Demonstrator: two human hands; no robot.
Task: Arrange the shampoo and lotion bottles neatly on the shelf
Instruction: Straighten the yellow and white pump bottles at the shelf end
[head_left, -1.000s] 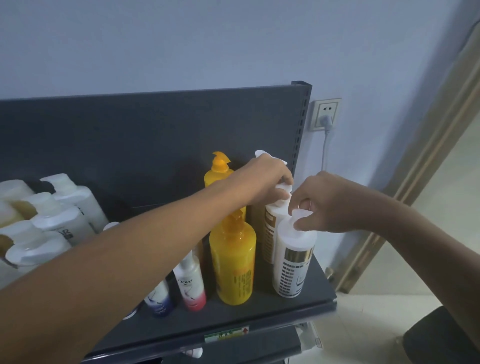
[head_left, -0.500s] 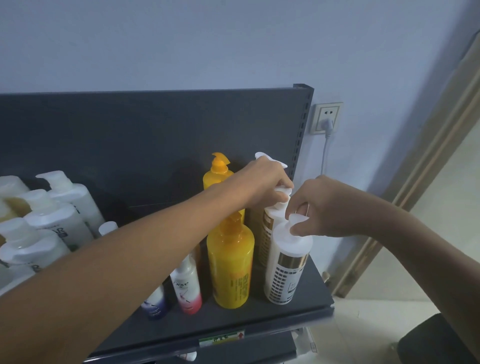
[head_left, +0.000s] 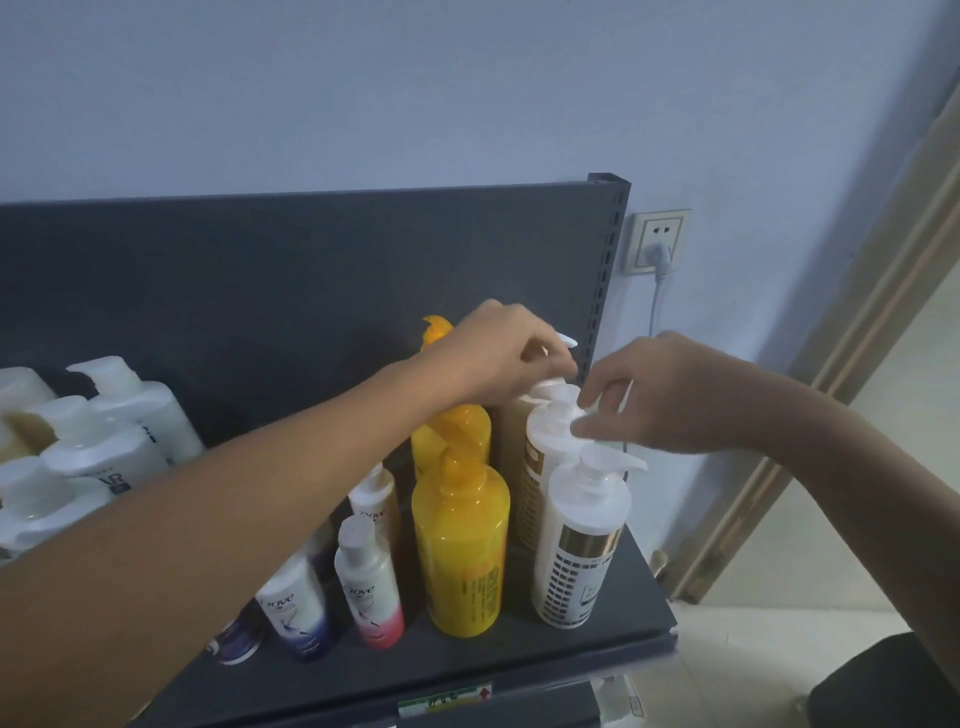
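Note:
A row of white pump bottles with gold bands stands at the right end of the dark grey shelf (head_left: 582, 657). The front white bottle (head_left: 576, 561) stands free, its pump pointing right. On the pump of the middle white bottle (head_left: 537, 483) behind it, my left hand (head_left: 498, 358) holds from the left and my right hand (head_left: 670, 397) pinches from the right. A third pump tip (head_left: 567, 341) shows behind my left hand. Two yellow pump bottles (head_left: 462, 551) stand in a line just left of the white row.
Small Dove bottles (head_left: 369, 582) stand left of the yellow ones, partly under my left forearm. Several large white bottles (head_left: 119, 421) fill the shelf's left end. A wall socket (head_left: 657, 241) with a plugged cable and a door frame lie to the right.
My right hand has let go of the front white bottle's pump and moved up to the pump of the bottle behind it. My left hand has stayed on that pump.

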